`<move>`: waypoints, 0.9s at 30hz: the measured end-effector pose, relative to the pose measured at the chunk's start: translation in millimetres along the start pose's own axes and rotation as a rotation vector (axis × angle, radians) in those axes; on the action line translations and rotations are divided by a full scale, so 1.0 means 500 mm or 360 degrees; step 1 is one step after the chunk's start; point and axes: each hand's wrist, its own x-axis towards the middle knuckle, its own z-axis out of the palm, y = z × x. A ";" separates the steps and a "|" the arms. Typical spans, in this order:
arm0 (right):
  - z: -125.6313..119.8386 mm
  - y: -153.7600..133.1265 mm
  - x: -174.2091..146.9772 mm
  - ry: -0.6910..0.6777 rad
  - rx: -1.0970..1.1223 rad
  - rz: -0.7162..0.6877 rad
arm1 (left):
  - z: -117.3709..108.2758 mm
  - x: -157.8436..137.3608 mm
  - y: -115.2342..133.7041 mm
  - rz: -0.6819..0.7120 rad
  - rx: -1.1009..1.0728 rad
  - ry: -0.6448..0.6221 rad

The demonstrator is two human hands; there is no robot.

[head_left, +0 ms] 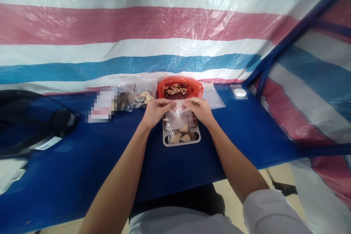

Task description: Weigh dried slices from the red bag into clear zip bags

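Observation:
A clear plastic zip bag (179, 119) with several pale brown dried slices in its bottom lies over a white tray-like device (195, 139). My left hand (157, 111) pinches the bag's upper edge at the left corner. On the opposite corner, thumb and fingers of my right hand (200, 110) are closed on the same edge. Just beyond both hands stands an open red plastic bag (196, 87), holding more loose dried slices (175, 89). The bag in my hands hides much of the device beneath it.
Left of the red bag are filled clear bags (144, 98) and a pixelated packet (102, 106). Flat clear bags (215, 97) lie to the right, with a white oval item (239, 93) farther along. A black bag (35, 124) occupies the blue table's (104, 161) left end.

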 end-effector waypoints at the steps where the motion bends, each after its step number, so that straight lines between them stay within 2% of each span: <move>1: -0.001 0.000 0.001 0.0011 0.0007 -0.0029 | 0.000 0.000 0.001 -0.0019 -0.0015 -0.0001; 4: -0.003 -0.001 0.007 0.0075 0.0067 -0.0110 | -0.002 -0.002 0.006 -0.0080 -0.0088 0.0012; 7: -0.002 0.000 0.009 0.0117 0.0114 -0.0098 | -0.001 -0.004 0.012 -0.0097 -0.0116 0.0030; 15: 0.016 0.002 0.001 0.0068 0.0041 -0.0043 | 0.005 -0.007 0.019 0.0032 -0.0027 0.0046; 21: 0.013 -0.010 0.001 0.0073 0.0001 -0.0067 | 0.005 -0.005 0.015 -0.0003 -0.0036 0.0071; 27: 0.005 -0.007 0.005 0.0061 0.0085 0.0001 | 0.003 -0.003 0.002 -0.0026 -0.0061 0.0144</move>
